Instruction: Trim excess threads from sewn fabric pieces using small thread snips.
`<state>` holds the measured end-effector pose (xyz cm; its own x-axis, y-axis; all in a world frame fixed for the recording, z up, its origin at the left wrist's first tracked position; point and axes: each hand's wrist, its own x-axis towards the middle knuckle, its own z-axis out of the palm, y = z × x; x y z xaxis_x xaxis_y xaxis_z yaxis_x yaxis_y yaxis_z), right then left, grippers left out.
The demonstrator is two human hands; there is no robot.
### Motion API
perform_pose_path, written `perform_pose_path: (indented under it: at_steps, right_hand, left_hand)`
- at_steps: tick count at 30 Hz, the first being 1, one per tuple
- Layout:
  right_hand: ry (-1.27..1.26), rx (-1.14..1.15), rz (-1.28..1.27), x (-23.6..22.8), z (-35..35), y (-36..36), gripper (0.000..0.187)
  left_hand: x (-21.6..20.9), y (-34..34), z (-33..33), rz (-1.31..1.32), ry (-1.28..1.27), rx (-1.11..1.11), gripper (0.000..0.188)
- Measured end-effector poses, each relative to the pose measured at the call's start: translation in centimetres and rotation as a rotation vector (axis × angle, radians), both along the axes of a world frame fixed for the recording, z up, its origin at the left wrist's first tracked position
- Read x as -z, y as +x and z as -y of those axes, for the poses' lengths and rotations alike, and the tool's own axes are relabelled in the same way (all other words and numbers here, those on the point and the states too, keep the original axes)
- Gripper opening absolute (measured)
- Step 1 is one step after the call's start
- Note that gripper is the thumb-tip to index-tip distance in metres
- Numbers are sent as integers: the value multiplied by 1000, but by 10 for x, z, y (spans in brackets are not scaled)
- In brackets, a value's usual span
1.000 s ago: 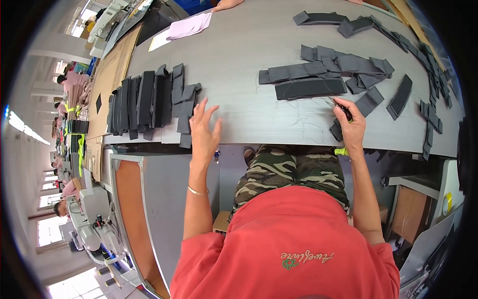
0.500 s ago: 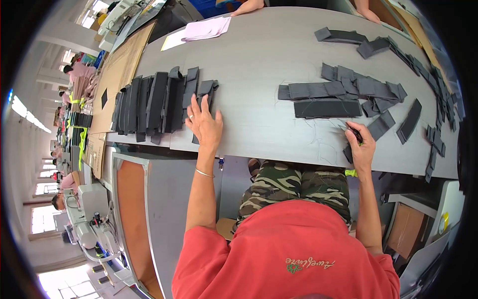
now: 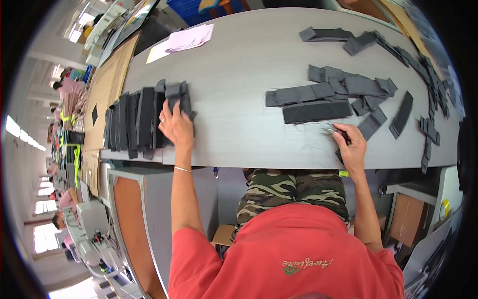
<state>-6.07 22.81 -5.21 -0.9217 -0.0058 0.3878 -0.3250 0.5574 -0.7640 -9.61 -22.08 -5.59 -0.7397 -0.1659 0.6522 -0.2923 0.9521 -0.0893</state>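
My left hand lies with spread fingers on the right end of a row of dark grey fabric strips, touching the last strips there. In my right hand is a pair of thread snips, their pale blades pointing left above the table. Just beyond the blades lies a flat black strip with loose threads around it. A pile of grey folded strips sits behind it, and one grey strip lies beside my right hand.
A linked chain of grey strips runs along the table's right side, with a separate dark strip nearer. Pink and white papers lie at the far left. Brown cardboard borders the table; a sewing machine stands lower left.
My left hand has moved left, and the end strips now sit closer against the row. The right hand keeps the snips near the same place. Another person's hands have gone from the far edge.
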Motion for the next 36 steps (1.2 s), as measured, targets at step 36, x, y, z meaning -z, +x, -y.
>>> perform_pose_path:
  at_steps: [36]
  right_hand:
    - [-474,23,226,3,-57,-22,22]
  left_hand:
    - [-33,-37,-289,908,1427,882,55]
